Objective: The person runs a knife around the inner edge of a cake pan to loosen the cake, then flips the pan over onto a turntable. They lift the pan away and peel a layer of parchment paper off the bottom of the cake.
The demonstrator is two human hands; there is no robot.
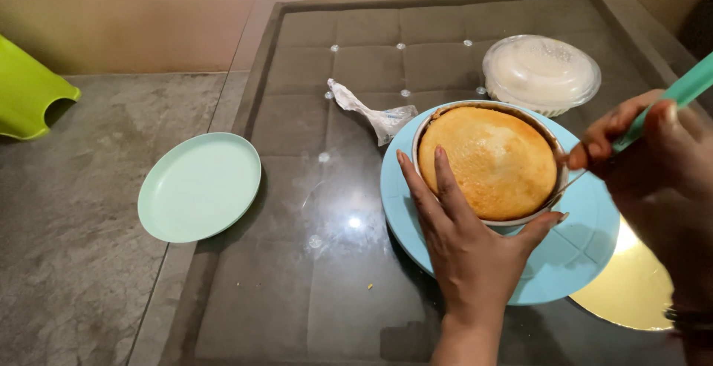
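Here, left hand (475,240) spread on round metal cake tin (486,162), right hand (653,151) gripping teal-handled knife (672,99), perhaps.

Glass tabletop (312,277) looking glossy, reflecting light spots over matt tufted fabric beneath. Cake tin (553,188) showing dull metal; cake (490,162) looking matt, porous, golden. Blue turntable (572,262) and mint plate (199,186) appearing smooth satin plastic. Gold board (631,292) shining. Lidded container (541,73) looking clear plastic.
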